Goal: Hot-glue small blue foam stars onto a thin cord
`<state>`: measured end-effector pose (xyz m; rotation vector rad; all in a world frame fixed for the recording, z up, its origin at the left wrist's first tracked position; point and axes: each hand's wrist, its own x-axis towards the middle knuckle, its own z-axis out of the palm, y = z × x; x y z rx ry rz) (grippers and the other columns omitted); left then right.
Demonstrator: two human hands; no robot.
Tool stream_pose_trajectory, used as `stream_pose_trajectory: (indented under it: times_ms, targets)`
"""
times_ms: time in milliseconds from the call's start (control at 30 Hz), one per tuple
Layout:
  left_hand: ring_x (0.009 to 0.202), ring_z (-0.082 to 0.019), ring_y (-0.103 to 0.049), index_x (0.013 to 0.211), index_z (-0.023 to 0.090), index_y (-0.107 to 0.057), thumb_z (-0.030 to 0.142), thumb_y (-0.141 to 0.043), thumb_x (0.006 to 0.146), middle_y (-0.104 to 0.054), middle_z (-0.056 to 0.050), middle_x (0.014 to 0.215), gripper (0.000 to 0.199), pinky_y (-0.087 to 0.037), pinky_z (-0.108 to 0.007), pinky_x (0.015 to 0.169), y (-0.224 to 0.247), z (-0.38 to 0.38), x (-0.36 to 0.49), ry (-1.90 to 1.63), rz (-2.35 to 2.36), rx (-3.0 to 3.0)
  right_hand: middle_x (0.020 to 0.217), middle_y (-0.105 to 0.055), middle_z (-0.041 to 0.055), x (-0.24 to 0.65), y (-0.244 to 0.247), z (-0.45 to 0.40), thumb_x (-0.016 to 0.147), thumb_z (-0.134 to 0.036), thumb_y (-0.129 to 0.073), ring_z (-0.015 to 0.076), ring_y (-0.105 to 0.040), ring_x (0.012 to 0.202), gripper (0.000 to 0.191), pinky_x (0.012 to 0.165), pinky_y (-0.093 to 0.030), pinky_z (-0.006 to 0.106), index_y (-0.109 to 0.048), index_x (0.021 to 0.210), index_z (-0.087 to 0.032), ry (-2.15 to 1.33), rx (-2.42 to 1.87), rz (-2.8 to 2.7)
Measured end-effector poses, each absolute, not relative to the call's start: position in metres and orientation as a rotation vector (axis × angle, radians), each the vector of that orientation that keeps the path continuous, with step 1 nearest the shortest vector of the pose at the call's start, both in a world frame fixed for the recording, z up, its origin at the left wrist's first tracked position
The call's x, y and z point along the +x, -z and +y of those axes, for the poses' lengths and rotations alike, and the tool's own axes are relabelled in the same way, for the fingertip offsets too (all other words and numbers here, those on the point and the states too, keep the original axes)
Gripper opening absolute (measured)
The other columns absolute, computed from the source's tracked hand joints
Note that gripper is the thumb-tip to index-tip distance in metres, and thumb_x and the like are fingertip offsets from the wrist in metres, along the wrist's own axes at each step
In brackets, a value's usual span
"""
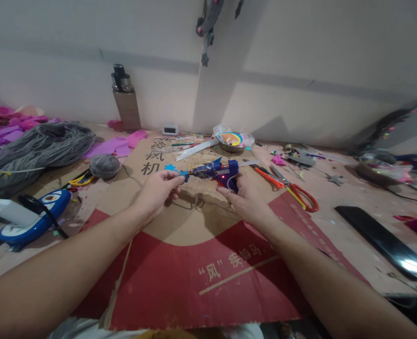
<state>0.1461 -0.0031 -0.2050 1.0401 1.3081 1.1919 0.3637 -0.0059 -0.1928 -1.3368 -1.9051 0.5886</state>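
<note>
Over the cardboard sheet (180, 226), my right hand (242, 195) grips the handle of a dark blue glue gun (226, 173), whose small red light is lit. The gun's nozzle points left. My left hand (164, 188) pinches a small blue piece (184, 175) right at the nozzle tip. Another blue flower-like piece (169, 167) lies on the cardboard just beyond my left fingers. A thin grey strand lies on the cardboard between and below both hands.
Orange-handled scissors (305, 197) and an orange cutter (270, 178) lie right of the gun. A black phone-like slab (385, 240) is further right. Grey yarn (49, 146), a yarn ball (104, 166) and a blue-based stand (42, 216) are at left. A bowl (232, 147) sits behind.
</note>
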Motion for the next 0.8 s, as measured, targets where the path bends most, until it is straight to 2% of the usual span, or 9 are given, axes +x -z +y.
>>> stream_pose_trajectory:
  times_ms: [467,800]
  targets:
    - [0.035,-0.006,-0.045,0.076,0.018,-0.055,0.030,-0.071,0.069,-0.054,0.004,0.052,0.021,-0.026,-0.018,0.035,0.2033,-0.0054,0.1473,-1.179,1.322,1.027,0.107,-0.065,0.0121,0.3651,0.1941,-0.0037,0.080,-0.029,-0.056,0.0273,-0.059,0.096,0.034,0.085,-0.045,0.042,-0.055,0.112,-0.017,-0.589,-1.273,-1.895]
    - [0.036,-0.006,-0.044,0.076,0.018,-0.055,0.030,-0.072,0.069,-0.054,0.004,0.052,0.022,-0.028,-0.018,0.036,0.2037,-0.0049,0.1477,-1.190,1.320,1.035,0.104,-0.066,0.0116,0.3650,0.1947,-0.0032,0.081,-0.028,-0.055,0.0272,-0.060,0.094,0.033,0.083,-0.047,0.043,-0.056,0.112,-0.017,-0.569,-1.242,-1.891]
